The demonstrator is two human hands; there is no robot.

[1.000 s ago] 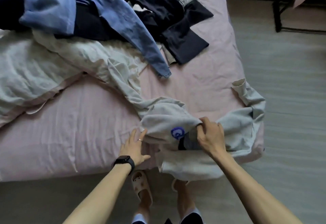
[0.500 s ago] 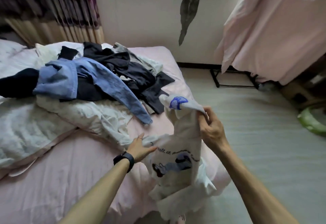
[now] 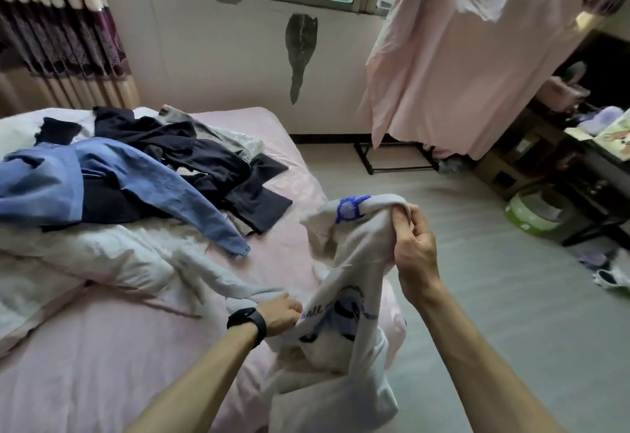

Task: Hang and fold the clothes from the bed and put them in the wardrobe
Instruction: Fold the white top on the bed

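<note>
A white sweatshirt [image 3: 344,296] with a blue patch and a printed cartoon hangs over the near right corner of the pink bed [image 3: 119,347]. My right hand [image 3: 410,248] pinches its upper edge and holds it up. My left hand [image 3: 279,313], a black watch on the wrist, grips the same garment lower down at the bed's surface; its fingers are partly hidden in the cloth. A pile of clothes lies further back on the bed: blue jeans [image 3: 136,187], black garments [image 3: 204,160] and a grey piece [image 3: 221,132].
A crumpled white duvet [image 3: 85,262] covers the bed's left side. A pink sheet [image 3: 460,64] hangs on a rack at the right, over the grey floor [image 3: 494,279]. A green tub [image 3: 531,211] and cluttered dark shelves stand far right. Curtains hang at the back left.
My right hand has lifted the sweatshirt off the bed, so its printed front now hangs down. My left hand moved from flat on the sheet to gripping the garment. My view tilted up.
</note>
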